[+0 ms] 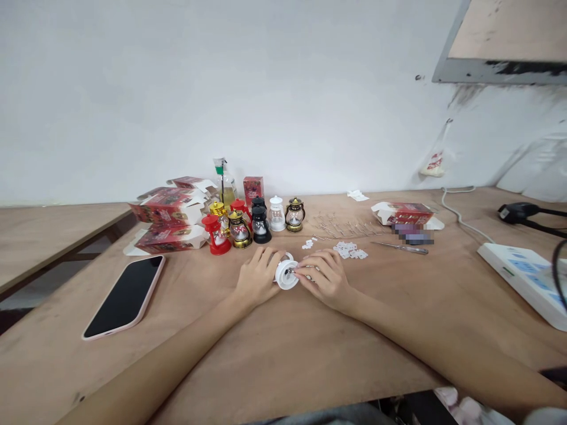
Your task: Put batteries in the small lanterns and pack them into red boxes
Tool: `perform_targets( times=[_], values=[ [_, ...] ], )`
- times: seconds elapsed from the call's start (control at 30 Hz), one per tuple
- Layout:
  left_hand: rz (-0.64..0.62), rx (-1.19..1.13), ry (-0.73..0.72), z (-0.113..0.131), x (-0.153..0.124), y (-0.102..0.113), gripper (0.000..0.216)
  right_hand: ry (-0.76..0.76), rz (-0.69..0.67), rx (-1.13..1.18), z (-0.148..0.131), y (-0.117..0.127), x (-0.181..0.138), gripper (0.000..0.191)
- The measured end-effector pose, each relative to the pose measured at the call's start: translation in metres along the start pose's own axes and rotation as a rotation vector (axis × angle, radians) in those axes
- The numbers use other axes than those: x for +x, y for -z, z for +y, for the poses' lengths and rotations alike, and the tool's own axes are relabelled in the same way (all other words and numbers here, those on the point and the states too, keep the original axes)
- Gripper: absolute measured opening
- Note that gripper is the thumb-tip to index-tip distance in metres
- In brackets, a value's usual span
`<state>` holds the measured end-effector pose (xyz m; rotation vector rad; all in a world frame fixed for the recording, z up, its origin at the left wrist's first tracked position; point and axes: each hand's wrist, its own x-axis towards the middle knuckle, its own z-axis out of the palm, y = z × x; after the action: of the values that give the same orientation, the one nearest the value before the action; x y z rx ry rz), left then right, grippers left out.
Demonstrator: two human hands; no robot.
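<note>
My left hand [261,274] is wrapped round a white miniature lantern [287,278], tipped so its round hollow base faces me. My right hand [325,277] pinches at the middle of that base; a small dark, shiny piece shows at the fingertips, too small to name. Just behind the hands stand several finished-looking miniature lanterns: a red lantern [216,236], a bronze lantern [240,230], a black lantern [261,225], a white lantern [277,215] and another bronze lantern [295,215]. Small white flat pieces [349,250] lie beyond my right hand.
Red printed boxes [170,206] are stacked at left, with a phone [126,295] in front. Thin bent wires [345,227], a metal tool [401,248] and another red box [405,213] lie right of centre. A white power strip [527,280] sits at far right.
</note>
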<state>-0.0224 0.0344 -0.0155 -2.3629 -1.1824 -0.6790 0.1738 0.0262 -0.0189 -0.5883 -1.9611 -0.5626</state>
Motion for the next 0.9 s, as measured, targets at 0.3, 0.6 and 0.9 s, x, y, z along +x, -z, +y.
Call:
perform_targets(
  times=[0.3,0.6,0.9],
  values=[
    [0.009,-0.001,-0.023,0.0006,0.0007,0.0010,0.034,0.006,0.003,0.015,0.0010,-0.0002,-0.0013,0.009],
    [-0.023,-0.013,-0.017,0.0002,0.0002,0.0007,0.035,-0.030,-0.015,0.030,-0.0012,0.0006,-0.0010,0.006],
    [0.006,-0.031,-0.057,-0.0018,0.0010,-0.0004,0.036,-0.602,-0.131,0.637,0.0035,-0.0061,0.0006,0.019]
  ],
)
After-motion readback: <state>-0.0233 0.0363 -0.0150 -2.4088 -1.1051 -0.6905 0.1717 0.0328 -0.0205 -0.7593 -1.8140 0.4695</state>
